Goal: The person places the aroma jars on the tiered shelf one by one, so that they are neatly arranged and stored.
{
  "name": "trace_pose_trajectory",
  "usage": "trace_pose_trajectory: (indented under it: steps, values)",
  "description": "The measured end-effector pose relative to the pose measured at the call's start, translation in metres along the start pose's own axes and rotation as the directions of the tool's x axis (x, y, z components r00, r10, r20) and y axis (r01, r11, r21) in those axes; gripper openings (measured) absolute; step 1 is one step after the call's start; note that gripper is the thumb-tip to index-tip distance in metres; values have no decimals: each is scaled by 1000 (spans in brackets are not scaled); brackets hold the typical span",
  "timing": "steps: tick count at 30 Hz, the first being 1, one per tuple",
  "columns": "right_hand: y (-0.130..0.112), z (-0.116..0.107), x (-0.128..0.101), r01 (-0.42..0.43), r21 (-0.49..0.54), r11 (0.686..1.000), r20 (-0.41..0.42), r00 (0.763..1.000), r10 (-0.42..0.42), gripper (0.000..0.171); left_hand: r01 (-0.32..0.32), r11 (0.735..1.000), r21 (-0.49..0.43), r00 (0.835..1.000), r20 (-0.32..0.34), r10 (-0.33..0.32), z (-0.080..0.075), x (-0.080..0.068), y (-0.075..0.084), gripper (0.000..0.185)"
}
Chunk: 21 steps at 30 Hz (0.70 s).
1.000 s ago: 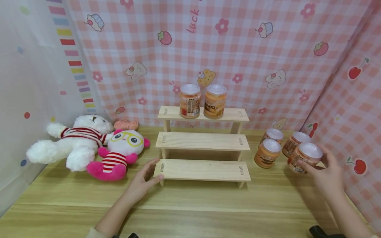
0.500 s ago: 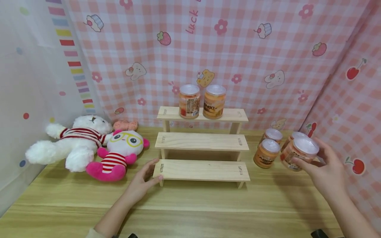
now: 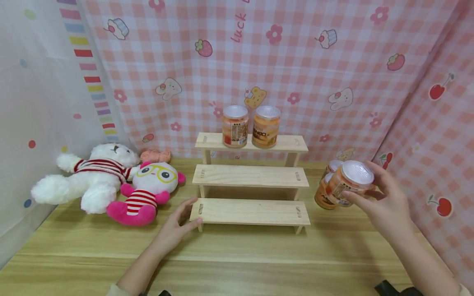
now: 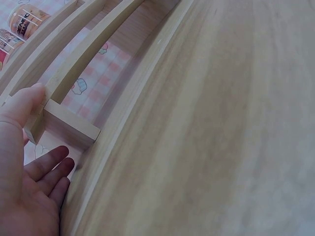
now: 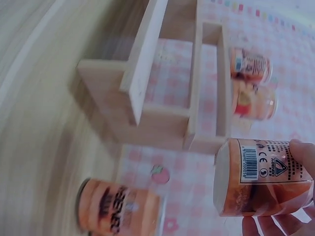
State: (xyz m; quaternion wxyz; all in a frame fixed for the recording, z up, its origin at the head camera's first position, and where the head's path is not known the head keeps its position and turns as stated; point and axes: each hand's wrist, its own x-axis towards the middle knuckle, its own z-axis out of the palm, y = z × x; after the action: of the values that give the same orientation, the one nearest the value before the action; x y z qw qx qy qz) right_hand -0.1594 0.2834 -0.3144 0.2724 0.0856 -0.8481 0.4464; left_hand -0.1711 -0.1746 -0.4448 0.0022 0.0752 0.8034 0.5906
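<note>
My right hand (image 3: 390, 205) grips a jar (image 3: 344, 187) with a clear lid and orange-pink label, thumb on the near side. In the right wrist view the jar (image 5: 266, 177) shows its barcode and hangs apart from the stand. Behind it, partly covered in the head view, are two similar jars (image 3: 323, 198) on the table; another is mostly hidden by my hand. My left hand (image 3: 174, 230) holds the left end of the three-step wooden stand's lowest board (image 3: 249, 211); in the left wrist view the thumb presses the board's edge, other fingers loosely extended below.
Two jars (image 3: 235, 127) stand side by side on the stand's top board (image 3: 290, 142). To the left lie a white plush bear (image 3: 100, 172), a pink plush toy (image 3: 148, 193) and a coral bundle (image 3: 155, 156). Checked cloth (image 3: 307, 53) hangs behind and at right.
My right hand has raised its jar off the table and carried it leftward, in front of the other table jars. The left hand stays at the stand.
</note>
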Motion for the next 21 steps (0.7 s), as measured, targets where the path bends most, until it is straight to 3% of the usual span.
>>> trace_pose_trajectory:
  steps: [7,12,21]
  values:
    - [-19,17,5,43,3,999,65,997,-43,79,2,1000,2,1000,3,-2,0,0,-1,64]
    - [-31,32,9,74,66,995,96,992,-80,79,-6,1000,8,1000,0,6,0,1,-1,63]
    - [-54,58,13,59,103,993,162,984,-75,80,-18,1000,-2,1000,5,18,0,0,0,63]
